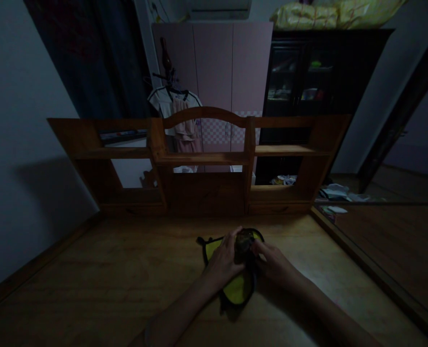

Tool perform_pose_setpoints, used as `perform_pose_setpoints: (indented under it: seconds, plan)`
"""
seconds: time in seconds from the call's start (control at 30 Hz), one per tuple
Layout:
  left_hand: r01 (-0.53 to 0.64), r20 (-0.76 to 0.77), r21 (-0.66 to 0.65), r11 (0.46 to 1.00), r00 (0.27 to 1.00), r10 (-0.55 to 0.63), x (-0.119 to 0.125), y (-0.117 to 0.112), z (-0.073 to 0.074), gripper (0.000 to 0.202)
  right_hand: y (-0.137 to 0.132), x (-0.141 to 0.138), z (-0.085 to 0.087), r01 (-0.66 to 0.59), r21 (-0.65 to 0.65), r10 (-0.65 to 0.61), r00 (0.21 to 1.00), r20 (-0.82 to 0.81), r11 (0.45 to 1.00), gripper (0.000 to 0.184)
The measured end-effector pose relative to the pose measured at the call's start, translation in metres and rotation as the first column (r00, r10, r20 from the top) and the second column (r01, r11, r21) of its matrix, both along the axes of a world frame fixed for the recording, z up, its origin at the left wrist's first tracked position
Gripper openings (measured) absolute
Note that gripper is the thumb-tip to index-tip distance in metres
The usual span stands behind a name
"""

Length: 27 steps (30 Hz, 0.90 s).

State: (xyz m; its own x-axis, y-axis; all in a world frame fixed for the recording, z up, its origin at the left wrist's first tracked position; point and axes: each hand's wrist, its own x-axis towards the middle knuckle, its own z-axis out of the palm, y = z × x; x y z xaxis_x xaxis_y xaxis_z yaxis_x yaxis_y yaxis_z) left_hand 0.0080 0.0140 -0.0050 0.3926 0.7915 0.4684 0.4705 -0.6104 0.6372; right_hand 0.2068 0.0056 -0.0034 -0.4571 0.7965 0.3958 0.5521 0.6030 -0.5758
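Note:
Just above the wooden surface, my left hand (224,258) is closed around a small dark, roundish object (243,245) whose kind I cannot make out. My right hand (270,258) is pinched at the object's right side, and its fingertips are partly hidden in the dim light. Beneath both hands lies a yellow-green piece with a black edging (238,290), apparently fabric. Parts of it show to the left, behind and in front of the hands. Short black tabs or cords stick out at its left and front corners.
A wooden headboard-like shelf unit (207,158) stands at the far edge of the wooden surface (127,270). A raised wooden rail (358,262) runs along the right. Behind are a pink wardrobe (214,72), hanging clothes (176,108) and a dark cabinet (318,82). A white wall is at left.

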Motion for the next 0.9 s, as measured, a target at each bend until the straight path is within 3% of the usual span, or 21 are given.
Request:
perform_pose_setpoints:
  seconds: [0.13,0.33,0.57,0.8,0.9]
  plan:
    - [0.003,0.053,-0.001,1.0,0.999,-0.003,0.001,0.001,0.001,0.079,0.002,0.0,-0.003,0.017,-0.046,-0.021,0.996,-0.087,0.999,0.014]
    - [-0.081,0.101,0.002,0.997,0.992,0.08,0.002,0.001,0.002,0.078,-0.002,-0.002,0.007,0.011,-0.074,-0.03,0.965,-0.261,0.997,0.008]
    - [-0.116,0.032,-0.051,0.992,0.992,0.118,0.003,0.003,-0.001,0.069,-0.001,-0.008,0.009,-0.065,-0.197,-0.028,0.899,-0.436,0.978,0.024]
    - [-0.035,0.05,-0.028,0.999,0.998,0.036,0.002,0.0,0.011,0.066,-0.011,-0.004,0.02,-0.059,-0.043,0.055,0.995,-0.089,0.997,0.007]
    - [-0.038,0.059,-0.066,0.997,0.997,0.042,-0.001,-0.002,0.013,0.072,-0.021,0.001,0.033,-0.085,0.019,0.084,0.995,0.048,0.996,0.013]
